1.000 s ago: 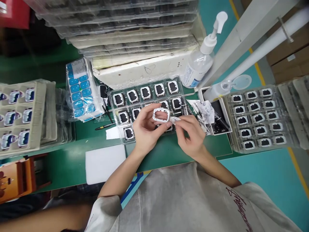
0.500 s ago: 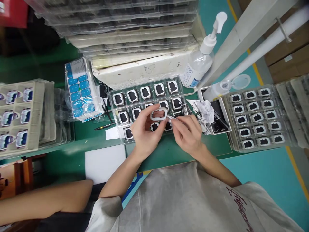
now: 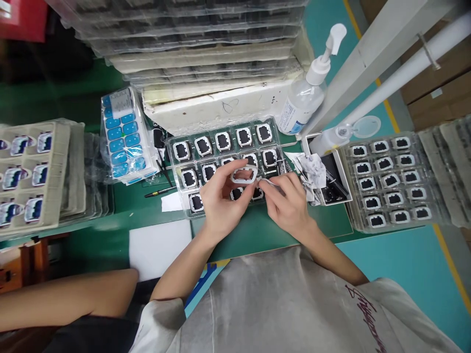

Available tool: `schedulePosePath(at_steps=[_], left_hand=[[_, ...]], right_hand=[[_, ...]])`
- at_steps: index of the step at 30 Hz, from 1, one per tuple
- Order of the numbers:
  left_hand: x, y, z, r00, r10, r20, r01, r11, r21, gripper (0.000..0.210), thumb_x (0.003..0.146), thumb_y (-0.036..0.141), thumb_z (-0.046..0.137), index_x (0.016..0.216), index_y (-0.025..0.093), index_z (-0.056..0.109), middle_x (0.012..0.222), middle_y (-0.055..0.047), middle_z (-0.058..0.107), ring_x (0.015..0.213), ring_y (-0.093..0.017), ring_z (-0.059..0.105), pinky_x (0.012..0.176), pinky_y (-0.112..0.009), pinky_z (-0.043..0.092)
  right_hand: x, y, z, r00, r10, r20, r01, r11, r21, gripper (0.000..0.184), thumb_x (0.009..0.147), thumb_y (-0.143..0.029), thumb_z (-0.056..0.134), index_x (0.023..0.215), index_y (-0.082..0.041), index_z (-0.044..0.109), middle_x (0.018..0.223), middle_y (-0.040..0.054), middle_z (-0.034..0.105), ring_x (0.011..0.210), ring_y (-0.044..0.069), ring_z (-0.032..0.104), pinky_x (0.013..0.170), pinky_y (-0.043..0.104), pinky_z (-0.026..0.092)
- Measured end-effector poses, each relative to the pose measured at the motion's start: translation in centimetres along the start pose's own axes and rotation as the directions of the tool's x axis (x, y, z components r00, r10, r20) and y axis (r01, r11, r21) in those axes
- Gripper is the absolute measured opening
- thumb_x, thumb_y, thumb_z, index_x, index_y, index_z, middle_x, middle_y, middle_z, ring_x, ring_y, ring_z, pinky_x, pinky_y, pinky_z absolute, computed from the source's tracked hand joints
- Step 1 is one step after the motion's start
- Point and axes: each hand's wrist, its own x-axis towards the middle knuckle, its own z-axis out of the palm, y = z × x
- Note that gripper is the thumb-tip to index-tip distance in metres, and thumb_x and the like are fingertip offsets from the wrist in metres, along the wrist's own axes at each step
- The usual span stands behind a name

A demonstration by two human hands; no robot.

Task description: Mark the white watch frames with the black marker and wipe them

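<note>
So the white frame [image 3: 240, 181] sits right in the left grip [image 3: 225, 201], thumb along the near side and index finger curled over the far side. Looks like it's held by the rim so the near right corner stays reachable for the other hand. That'd be the right grip [image 3: 289, 203], fingertips pinched narrow on some pale scrap [image 3: 271, 182] right by that corner. Can't tell what the scrap is; the fingers cover most of it.

Just below both grips is the clear tray [image 3: 196, 161] with more frames in its wells, probably there to keep them apart and close at hand. Right of the right grip there's crumpled paper [image 3: 315, 169], beside an open box [image 3: 338, 202]. Left of the left grip, a white sheet [image 3: 160, 250] lies on the green counter [image 3: 253, 240].
</note>
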Motion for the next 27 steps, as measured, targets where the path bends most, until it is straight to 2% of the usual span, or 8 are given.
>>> schedulePosePath(at_steps=[5,8,13,17,22,24,27], left_hand=[[0.2,0.15,0.16,0.997,0.042,-0.067,-0.043,0.999,-0.017,0.045,0.09,0.021,0.085,0.131,0.027,0.067,0.113,-0.002,0.071,0.095,-0.016,0.076,0.077,-0.028,0.069],[0.39,-0.07,0.01,0.996,0.024,-0.088,-0.027,0.999,-0.027,0.046,0.089,0.022,0.086,0.13,0.027,0.067,0.112,-0.002,0.069,0.093,-0.015,0.075,0.075,-0.026,0.067],[0.21,-0.26,0.22,0.998,-0.054,-0.031,0.052,0.996,-0.076,0.049,0.089,0.024,0.087,0.132,0.027,0.064,0.115,-0.004,0.069,0.098,-0.016,0.075,0.079,-0.028,0.069],[0.13,-0.06,0.55,0.996,-0.031,-0.082,0.027,0.999,-0.045,0.043,0.09,0.022,0.085,0.128,0.026,0.066,0.113,-0.003,0.07,0.096,-0.015,0.076,0.082,-0.029,0.071],[0.48,0.0,0.32,0.996,0.001,-0.091,-0.003,1.0,-0.023,0.041,0.091,0.026,0.085,0.127,0.025,0.066,0.112,-0.002,0.069,0.093,-0.016,0.077,0.081,-0.03,0.071],[0.58,-0.01,0.11,0.998,-0.008,-0.06,0.005,0.999,-0.047,0.042,0.09,0.025,0.086,0.127,0.025,0.067,0.113,-0.003,0.069,0.094,-0.016,0.077,0.082,-0.031,0.072],[0.66,0.03,-0.14,0.999,-0.052,-0.009,0.051,0.995,-0.087,0.043,0.089,0.026,0.087,0.127,0.025,0.067,0.111,-0.003,0.07,0.094,-0.016,0.078,0.079,-0.029,0.072]], right_hand=[[-0.19,-0.04,0.55,0.987,0.135,-0.09,-0.108,0.96,0.26,0.038,0.101,-0.005,0.062,0.133,-0.025,0.071,0.109,0.0083,0.071,0.097,0.022,0.067,0.083,0.04,0.06],[-0.02,-0.06,0.43,0.975,0.19,-0.115,-0.147,0.941,0.304,0.042,0.101,-0.01,0.068,0.139,-0.028,0.07,0.113,0.0082,0.073,0.102,0.023,0.071,0.088,0.041,0.063],[0.05,-0.19,0.43,0.977,0.187,-0.105,-0.144,0.934,0.328,0.044,0.102,-0.01,0.064,0.143,-0.027,0.07,0.116,0.0097,0.073,0.103,0.023,0.071,0.089,0.043,0.064],[-0.02,-0.31,0.57,0.978,0.177,-0.113,-0.132,0.936,0.328,0.042,0.102,-0.009,0.066,0.14,-0.026,0.071,0.116,0.0095,0.073,0.103,0.023,0.072,0.088,0.043,0.065],[0.24,-0.14,0.14,0.97,0.177,-0.168,-0.137,0.965,0.221,0.028,0.099,-0.014,0.073,0.124,-0.025,0.074,0.109,0.0087,0.075,0.097,0.024,0.074,0.083,0.043,0.065],[0.27,0.15,0.02,0.975,0.122,-0.187,-0.087,0.979,0.184,0.029,0.097,-0.015,0.077,0.123,-0.025,0.073,0.107,0.0086,0.074,0.097,0.025,0.074,0.081,0.044,0.065],[0.02,0.66,0.11,0.989,-0.005,-0.148,0.025,0.991,0.132,0.035,0.096,-0.017,0.079,0.129,-0.025,0.069,0.107,0.009,0.074,0.097,0.026,0.072,0.082,0.045,0.064]])
